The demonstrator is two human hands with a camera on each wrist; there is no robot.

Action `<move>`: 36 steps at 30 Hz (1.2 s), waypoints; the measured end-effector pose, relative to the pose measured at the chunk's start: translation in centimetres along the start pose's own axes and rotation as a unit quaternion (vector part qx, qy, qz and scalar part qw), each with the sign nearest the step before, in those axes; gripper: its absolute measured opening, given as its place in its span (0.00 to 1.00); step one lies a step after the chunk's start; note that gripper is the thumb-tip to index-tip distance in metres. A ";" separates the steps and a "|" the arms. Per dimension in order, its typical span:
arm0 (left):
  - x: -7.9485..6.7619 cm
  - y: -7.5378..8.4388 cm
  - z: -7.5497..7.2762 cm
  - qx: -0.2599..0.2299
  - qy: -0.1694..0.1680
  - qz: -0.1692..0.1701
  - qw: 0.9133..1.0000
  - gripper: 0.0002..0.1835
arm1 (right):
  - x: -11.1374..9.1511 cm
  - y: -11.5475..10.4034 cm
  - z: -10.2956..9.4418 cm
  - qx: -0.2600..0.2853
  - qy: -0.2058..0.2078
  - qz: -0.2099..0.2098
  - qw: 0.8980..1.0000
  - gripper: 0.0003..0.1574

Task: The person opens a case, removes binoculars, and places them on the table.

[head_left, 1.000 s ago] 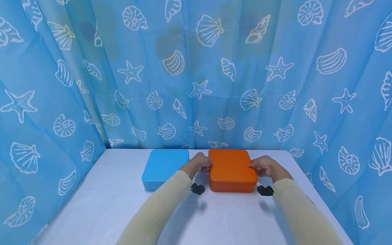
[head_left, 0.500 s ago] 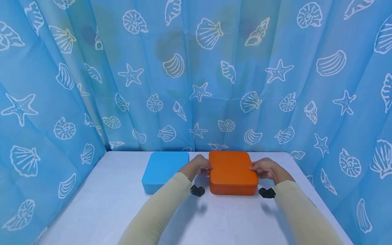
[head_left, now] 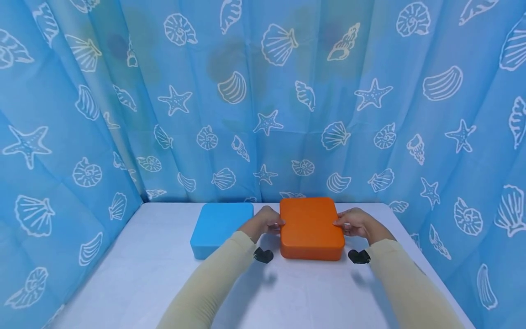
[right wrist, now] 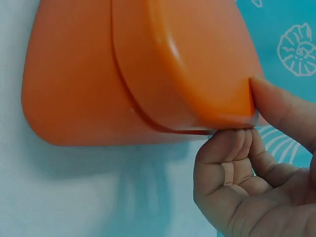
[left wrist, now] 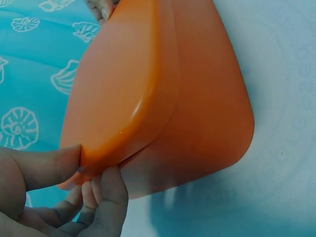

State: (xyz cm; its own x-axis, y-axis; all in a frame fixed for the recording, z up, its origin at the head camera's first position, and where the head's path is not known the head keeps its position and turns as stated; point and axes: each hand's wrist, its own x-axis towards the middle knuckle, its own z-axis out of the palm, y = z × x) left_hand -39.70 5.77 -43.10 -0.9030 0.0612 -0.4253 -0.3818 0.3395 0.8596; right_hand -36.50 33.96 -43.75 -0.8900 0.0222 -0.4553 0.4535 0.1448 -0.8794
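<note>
Orange box (head_left: 312, 254) sits on white worktop (head_left: 131, 274), R of centre, nr far edge; its orange lid (head_left: 310, 221) is on top w/ both hands at it. L hand (head_left: 267, 220) pinches lid's L side, thumb up on top, fingers tucked under rim. R hand (head_left: 356, 224) does same on R side, thumb above, fingertips below. Wrist views show a slim dark gap at the seam nr the fingers, both sides; can't tell how far round it runs. Box contents hidden.

Around: blue box (head_left: 222, 228), also nr far edge, just L of orange one, well within reach. L hand is in the space btwn the two boxes, & L sleeve (head_left: 209, 278) (cream) cuts across in front of blue box, hiding its front R corner. R sleeve (head_left: 411, 283) comes in from lower R, over bare worktop. Dark heart-shaped pieces at the cuffs: L piece (head_left: 263, 255) in front of L hand, R piece (head_left: 359, 257) beside orange box's front R corner. Curtain (head_left: 263, 151), blue w/ white shells & starfish, hangs behind & both sides; lid's far edge overlaps its bottom in head view. Arm shadows fall on worktop.
</note>
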 end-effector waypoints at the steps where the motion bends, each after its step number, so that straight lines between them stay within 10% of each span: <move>1: 0.1 -0.1 0.0 -0.004 0.000 0.001 1.000 0.19 | 0.0 0.1 0.0 0.006 -0.001 0.000 1.000 0.41; 17: -0.6 -0.5 -0.6 -0.021 -0.014 0.015 1.000 0.19 | -0.7 0.5 0.1 -0.005 -0.003 -0.012 1.000 0.38; 36: -1.1 -1.2 -1.9 -0.075 -0.108 0.020 0.991 0.24 | -1.9 0.9 0.1 -0.051 0.015 -0.025 0.998 0.40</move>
State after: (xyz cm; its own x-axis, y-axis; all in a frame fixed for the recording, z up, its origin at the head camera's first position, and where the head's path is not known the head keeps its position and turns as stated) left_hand -38.57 3.55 -43.15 -0.8605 0.2776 -0.4273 -0.3863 0.1913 0.9023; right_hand -34.42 33.96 -43.73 -0.9131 0.0420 -0.4056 0.4029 0.2465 -0.8814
